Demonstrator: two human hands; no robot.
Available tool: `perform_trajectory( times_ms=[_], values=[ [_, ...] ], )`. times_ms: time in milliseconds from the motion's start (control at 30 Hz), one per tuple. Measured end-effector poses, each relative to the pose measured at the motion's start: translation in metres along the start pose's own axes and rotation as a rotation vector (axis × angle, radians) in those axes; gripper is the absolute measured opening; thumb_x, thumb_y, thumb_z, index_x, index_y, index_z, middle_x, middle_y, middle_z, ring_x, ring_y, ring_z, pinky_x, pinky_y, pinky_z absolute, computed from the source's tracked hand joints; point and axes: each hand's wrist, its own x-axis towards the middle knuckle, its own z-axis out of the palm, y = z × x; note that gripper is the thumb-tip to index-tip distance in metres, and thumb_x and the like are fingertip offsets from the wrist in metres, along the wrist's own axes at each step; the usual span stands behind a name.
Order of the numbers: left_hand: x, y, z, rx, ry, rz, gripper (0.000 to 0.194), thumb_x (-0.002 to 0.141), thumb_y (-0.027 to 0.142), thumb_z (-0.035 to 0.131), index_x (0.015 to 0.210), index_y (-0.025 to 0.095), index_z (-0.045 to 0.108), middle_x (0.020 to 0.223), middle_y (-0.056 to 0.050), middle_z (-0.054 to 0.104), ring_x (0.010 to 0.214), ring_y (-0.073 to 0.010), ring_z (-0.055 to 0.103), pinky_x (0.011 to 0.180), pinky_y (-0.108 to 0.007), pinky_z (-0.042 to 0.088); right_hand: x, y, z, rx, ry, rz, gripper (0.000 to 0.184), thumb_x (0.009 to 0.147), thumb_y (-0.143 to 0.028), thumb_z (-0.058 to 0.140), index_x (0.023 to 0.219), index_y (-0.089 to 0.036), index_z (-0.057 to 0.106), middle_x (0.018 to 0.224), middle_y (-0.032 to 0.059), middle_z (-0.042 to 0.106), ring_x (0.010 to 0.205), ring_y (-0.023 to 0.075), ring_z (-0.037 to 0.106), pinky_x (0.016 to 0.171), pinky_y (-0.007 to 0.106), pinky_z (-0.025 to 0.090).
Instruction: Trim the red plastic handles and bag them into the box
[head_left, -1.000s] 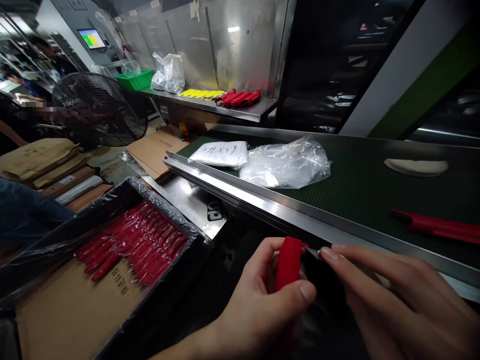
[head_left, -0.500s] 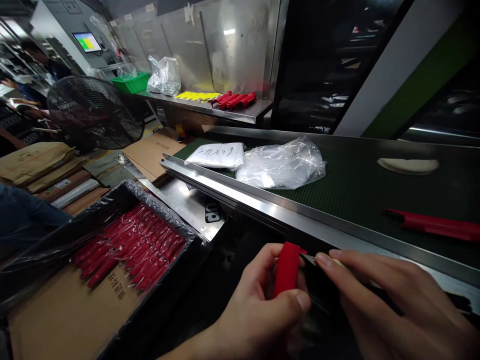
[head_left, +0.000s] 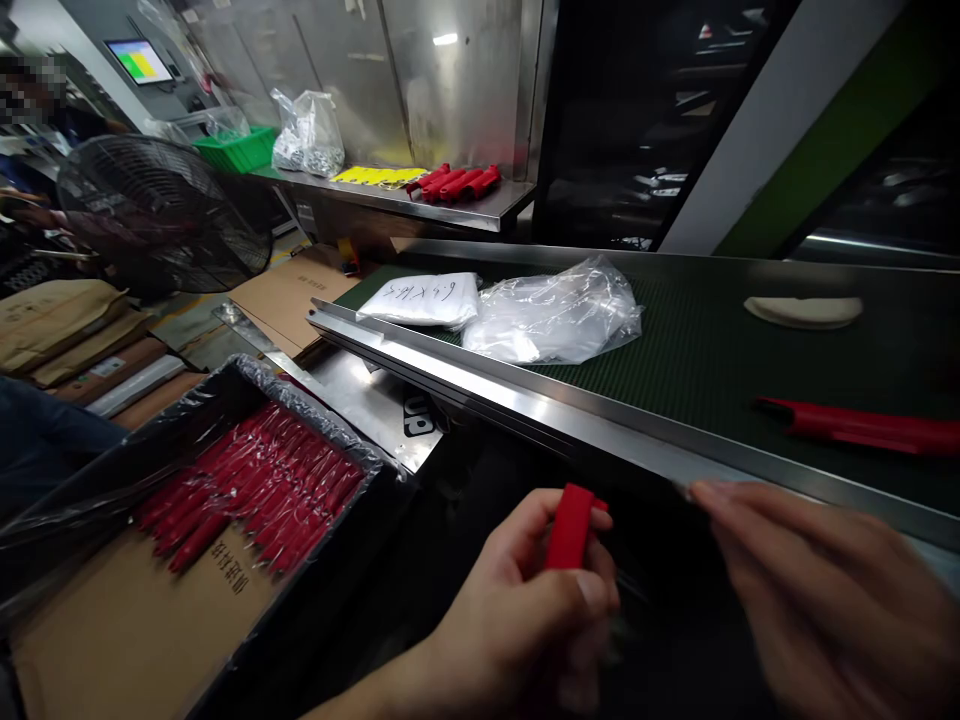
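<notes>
My left hand (head_left: 517,610) is closed around a red plastic part (head_left: 571,525), whose squared end stands up between thumb and fingers. The lower length of that part is covered by my palm. To its right, apart from it, my right hand (head_left: 817,590) is pinched and blurred by motion. A small thin blade tip (head_left: 684,490) pokes out from those fingertips; the rest of it is hidden. On the green conveyor belt (head_left: 697,370), beyond my right hand, lies a longer red plastic piece (head_left: 870,428).
A plastic-lined box (head_left: 300,385) at left holds bagged red parts (head_left: 255,480). On the belt are a white packet (head_left: 424,300), clear plastic bags (head_left: 555,315) and a pale curved piece (head_left: 802,312). The metal shelf (head_left: 495,215) carries red parts. A fan (head_left: 161,210) stands beyond.
My right hand has pulled back to the right, taking the blade away from the red part. My left hand keeps its hold. The whole view has shifted slightly.
</notes>
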Motion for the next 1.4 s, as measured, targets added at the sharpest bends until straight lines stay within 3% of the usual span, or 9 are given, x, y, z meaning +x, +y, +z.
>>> perform_trajectory(
  times_ms=[233,533,667,833,933,1000,1100,1200,1400],
  values=[
    [0.003,-0.001,0.0,-0.129,-0.078,-0.079,0.029,0.083,0.024,0.059,0.112,0.02,0.053,0.082,0.0,0.057,0.043,-0.0039,0.045,0.035,-0.012,0.038,0.006,-0.031,-0.002,0.12,-0.093,-0.095,0.055,0.087,-0.003,0.057,0.138,-0.022,0.057,0.126,0.0091,0.061,0.11,0.0201,0.062,0.082,0.03,0.056],
    [0.006,-0.004,-0.002,-0.13,-0.126,-0.063,0.025,0.085,0.026,0.055,0.108,0.019,0.05,0.08,-0.001,0.06,0.041,-0.0048,0.047,0.034,-0.012,0.035,0.002,-0.027,0.001,0.121,-0.099,-0.116,0.053,0.088,-0.004,0.056,0.139,-0.021,0.056,0.127,0.0095,0.06,0.112,0.0202,0.061,0.086,0.031,0.053],
    [0.005,-0.005,-0.002,-0.124,-0.083,-0.071,0.027,0.083,0.026,0.056,0.109,0.019,0.052,0.076,0.0,0.059,0.039,-0.0043,0.045,0.035,-0.012,0.035,-0.001,-0.022,0.002,0.113,-0.139,-0.139,0.053,0.089,-0.006,0.057,0.14,-0.02,0.055,0.127,0.0095,0.06,0.112,0.0207,0.061,0.087,0.031,0.052],
    [0.002,-0.006,0.0,-0.071,-0.208,-0.16,0.038,0.072,0.026,0.075,0.106,0.016,0.061,0.074,-0.002,0.065,0.054,-0.007,0.057,0.052,-0.013,0.044,-0.002,-0.019,0.001,0.061,-0.039,0.1,0.046,0.093,-0.009,0.055,0.137,-0.024,0.058,0.124,0.0066,0.063,0.105,0.0205,0.063,0.088,0.034,0.05],
    [0.002,-0.006,-0.004,-0.177,-0.261,-0.208,0.038,0.082,0.04,0.063,0.111,0.016,0.063,0.078,-0.007,0.07,0.05,-0.0103,0.058,0.049,-0.017,0.042,0.001,-0.022,-0.008,0.153,-0.064,0.076,0.05,0.093,-0.007,0.054,0.138,-0.028,0.057,0.124,0.0062,0.061,0.108,0.0218,0.062,0.086,0.036,0.052],
    [0.001,-0.004,-0.008,-0.245,-0.251,-0.296,0.041,0.084,0.043,0.054,0.106,0.011,0.067,0.075,-0.01,0.071,0.047,-0.0115,0.055,0.046,-0.018,0.039,0.004,-0.023,-0.014,0.176,-0.125,-0.025,0.049,0.091,-0.004,0.055,0.136,-0.026,0.057,0.122,0.0073,0.06,0.109,0.0228,0.061,0.084,0.038,0.052],
    [-0.001,0.002,-0.014,-0.311,-0.12,-0.477,0.04,0.078,0.04,0.06,0.09,0.004,0.072,0.073,-0.011,0.069,0.057,-0.0113,0.058,0.056,-0.017,0.044,0.009,-0.025,-0.018,0.133,-0.146,-0.126,0.039,0.088,0.0,0.059,0.122,-0.02,0.063,0.116,0.0082,0.06,0.105,0.0227,0.06,0.081,0.041,0.051],
    [-0.002,0.007,-0.016,-0.381,-0.01,-0.598,0.041,0.07,0.037,0.065,0.088,0.001,0.073,0.076,-0.01,0.07,0.067,-0.0119,0.062,0.066,-0.017,0.048,0.012,-0.025,-0.016,0.123,-0.143,-0.169,0.032,0.088,0.0,0.062,0.114,-0.018,0.065,0.114,0.0092,0.06,0.103,0.0241,0.058,0.078,0.043,0.05],
    [0.0,0.011,-0.012,-0.475,-0.009,-0.63,0.034,0.069,0.032,0.06,0.082,0.003,0.072,0.074,-0.011,0.069,0.063,-0.0125,0.059,0.056,-0.018,0.044,0.011,-0.024,-0.014,0.101,-0.142,-0.164,0.032,0.089,-0.003,0.06,0.115,-0.021,0.066,0.114,0.0079,0.062,0.104,0.0258,0.059,0.081,0.046,0.049]
  ],
)
